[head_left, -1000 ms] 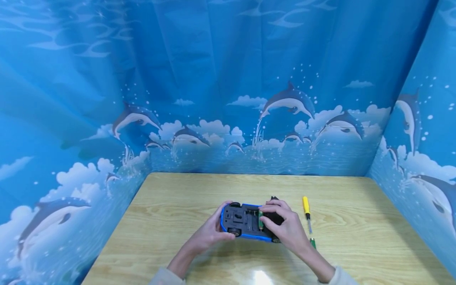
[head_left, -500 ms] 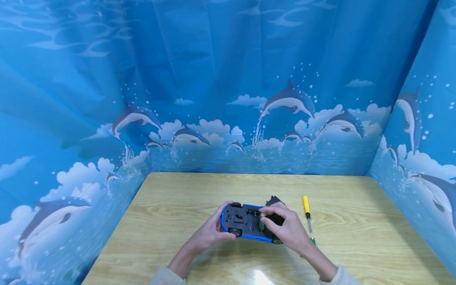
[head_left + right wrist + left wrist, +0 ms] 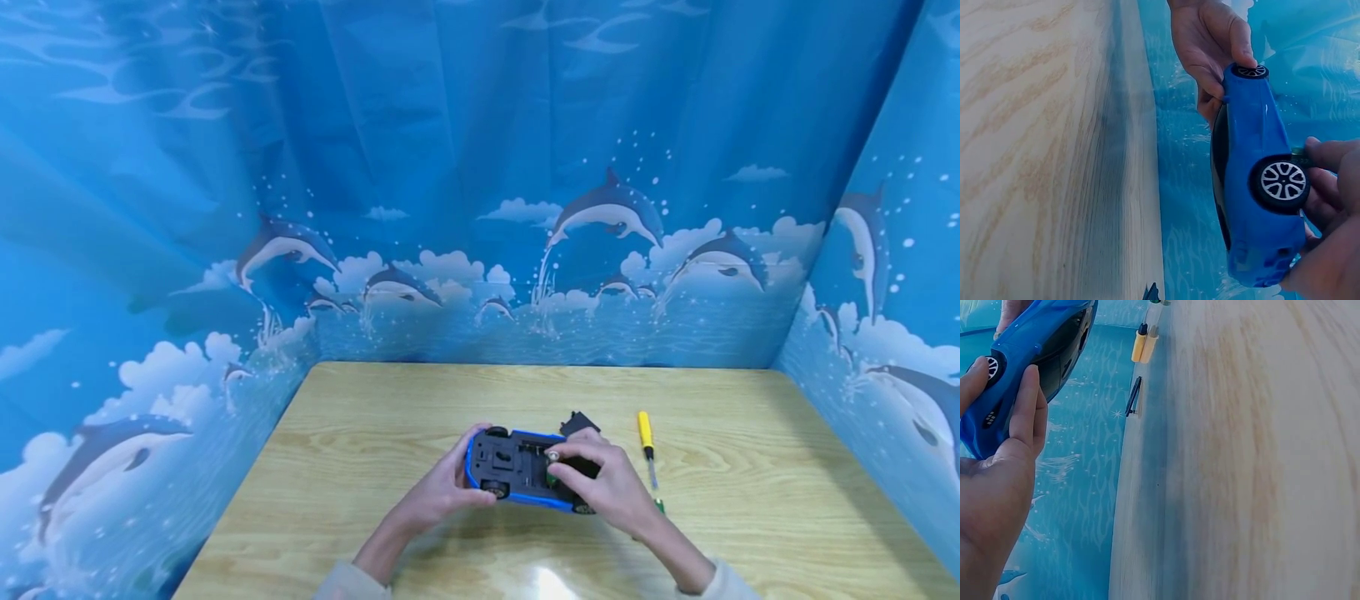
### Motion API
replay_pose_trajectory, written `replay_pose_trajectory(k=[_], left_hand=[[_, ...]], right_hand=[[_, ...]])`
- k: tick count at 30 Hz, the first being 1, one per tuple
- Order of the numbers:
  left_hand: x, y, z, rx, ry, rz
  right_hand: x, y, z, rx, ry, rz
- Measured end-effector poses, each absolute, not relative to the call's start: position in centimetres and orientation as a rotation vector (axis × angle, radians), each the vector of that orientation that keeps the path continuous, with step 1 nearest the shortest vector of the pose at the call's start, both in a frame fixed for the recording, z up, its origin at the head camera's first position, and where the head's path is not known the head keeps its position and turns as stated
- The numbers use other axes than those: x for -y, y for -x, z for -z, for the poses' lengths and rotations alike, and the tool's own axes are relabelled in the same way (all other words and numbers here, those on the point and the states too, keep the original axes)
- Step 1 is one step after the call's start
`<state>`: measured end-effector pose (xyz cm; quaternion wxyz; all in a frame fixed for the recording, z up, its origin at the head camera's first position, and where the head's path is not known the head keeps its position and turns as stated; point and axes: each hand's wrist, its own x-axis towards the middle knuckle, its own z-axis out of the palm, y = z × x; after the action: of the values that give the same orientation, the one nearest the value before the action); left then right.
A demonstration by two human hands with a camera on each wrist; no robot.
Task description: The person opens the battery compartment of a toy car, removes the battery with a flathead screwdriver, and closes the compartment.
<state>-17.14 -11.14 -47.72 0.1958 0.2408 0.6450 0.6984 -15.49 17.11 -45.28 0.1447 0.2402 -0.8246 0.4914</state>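
A blue toy car (image 3: pixel 517 497) is held upside down above the table, its black underside and battery bay facing up. My left hand (image 3: pixel 441 485) grips one end of it, with the thumb by a wheel; the left wrist view shows fingers along the car's blue side (image 3: pixel 1019 344). Over the bay, my right hand (image 3: pixel 617 482) pinches a green battery (image 3: pixel 552 468) between thumb and fingertip. The battery stands tilted, its metal end up. In the right wrist view, only a bit of the green battery (image 3: pixel 1298 152) shows beside the wheel; fingers hide the rest.
On the wooden table (image 3: pixel 360 417), a black plastic cover (image 3: pixel 579 422) lies behind my right hand. A yellow screwdriver (image 3: pixel 645 433) lies to the right, with another green battery (image 3: pixel 659 505) near its tip, partly hidden by the forearm. Dolphin-printed blue curtains (image 3: pixel 450 167) surround the table.
The battery lay flat in the bay a second ago; its far end has since been lifted and tipped toward me. My right hand has shifted slightly, uncovering more of the black cover.
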Motion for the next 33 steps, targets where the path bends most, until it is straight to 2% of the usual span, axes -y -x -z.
replay_pose_trajectory(k=[10, 33], left_hand=[[11.5, 17.2, 47.3, -1.805, -0.667, -1.994], [12.2, 17.4, 46.9, -1.81, -0.663, -2.014]], right_hand=[[-18.4, 15.1, 43.7, 2.158, -0.55, -1.608], [-28.2, 13.4, 43.7, 2.45, 0.039, -1.544]])
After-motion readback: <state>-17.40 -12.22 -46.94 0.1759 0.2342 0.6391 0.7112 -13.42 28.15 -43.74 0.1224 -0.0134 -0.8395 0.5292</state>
